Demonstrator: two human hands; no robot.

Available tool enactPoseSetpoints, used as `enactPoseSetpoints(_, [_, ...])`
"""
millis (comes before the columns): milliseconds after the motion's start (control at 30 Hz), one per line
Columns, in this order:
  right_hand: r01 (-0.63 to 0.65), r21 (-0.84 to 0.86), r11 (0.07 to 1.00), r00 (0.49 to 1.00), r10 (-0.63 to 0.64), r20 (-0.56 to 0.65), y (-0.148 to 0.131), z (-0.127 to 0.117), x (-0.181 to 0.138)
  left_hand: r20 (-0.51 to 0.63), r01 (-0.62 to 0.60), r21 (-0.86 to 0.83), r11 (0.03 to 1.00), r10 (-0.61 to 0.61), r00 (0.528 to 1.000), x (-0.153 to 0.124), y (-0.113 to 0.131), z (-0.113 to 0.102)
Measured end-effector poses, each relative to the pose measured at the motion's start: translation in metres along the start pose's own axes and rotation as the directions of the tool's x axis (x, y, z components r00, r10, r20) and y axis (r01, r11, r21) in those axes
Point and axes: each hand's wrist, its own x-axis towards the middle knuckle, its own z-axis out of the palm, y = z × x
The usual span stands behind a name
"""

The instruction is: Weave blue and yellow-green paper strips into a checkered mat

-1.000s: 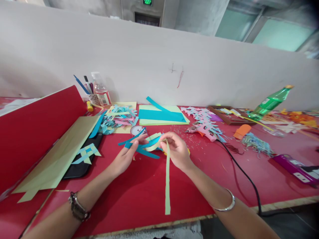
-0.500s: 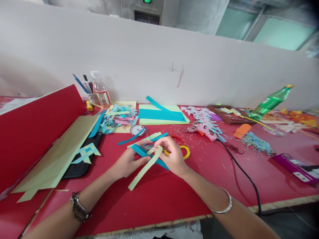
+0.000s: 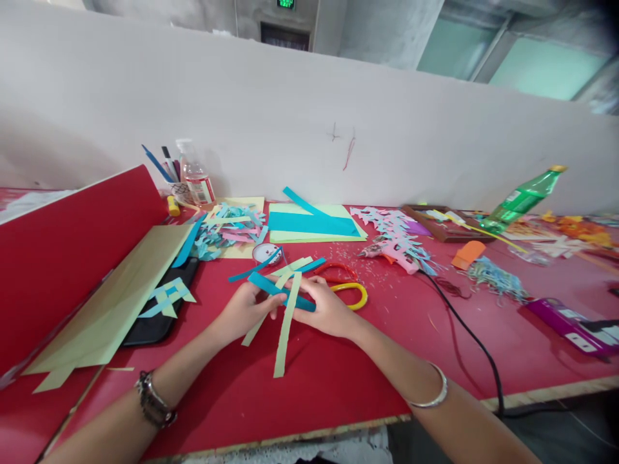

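Note:
Over the red table [image 3: 338, 386], my left hand [image 3: 242, 311] and my right hand [image 3: 325, 310] together hold crossed paper strips. A blue strip [image 3: 280, 291] lies across two pale green strips [image 3: 286, 328] that hang down toward me. The fingers of both hands pinch the strips where they cross. More blue and green strips [image 3: 290, 265] lie on the table just behind my hands. Scissors with red and yellow handles [image 3: 345, 283] rest right of my right hand.
A red board [image 3: 68, 245] with olive paper [image 3: 116, 296] leans at the left over a black tablet [image 3: 159, 322]. Paper scraps [image 3: 229, 229], a pen cup [image 3: 176, 183], a clear bottle [image 3: 196, 174], blue and green sheets [image 3: 314, 224], a glue gun [image 3: 394, 251] with black cable [image 3: 474, 341], a green bottle [image 3: 525, 198].
The long green strip swung from hanging straight down to a slant, then back near vertical beside a second green strip. My hands drew toward me, uncovering the scissors.

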Motion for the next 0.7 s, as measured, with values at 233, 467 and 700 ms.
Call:
enactPoseSetpoints(233, [-0.135,0.341,0.93,0.989,0.107,0.101,0.0025,-0.0001,0.0034,0.046,0.031,-0.101,0.994,-0.027,0.999,0.0003,0.003,-0.0016])
enactPoseSetpoints(467, [-0.177,0.466,0.867,0.983,0.177,0.045,0.0052,-0.0029,0.0047,-0.052,0.099,-0.274,0.957,-0.118,0.992,0.0025,0.0004,-0.0042])
enactPoseSetpoints(700, [-0.146,0.48,0.865,0.979,0.195,-0.053,0.0065,-0.0055,0.0043,-0.122,0.166,-0.389,0.906,-0.229,0.966,0.0034,-0.0039,-0.0077])
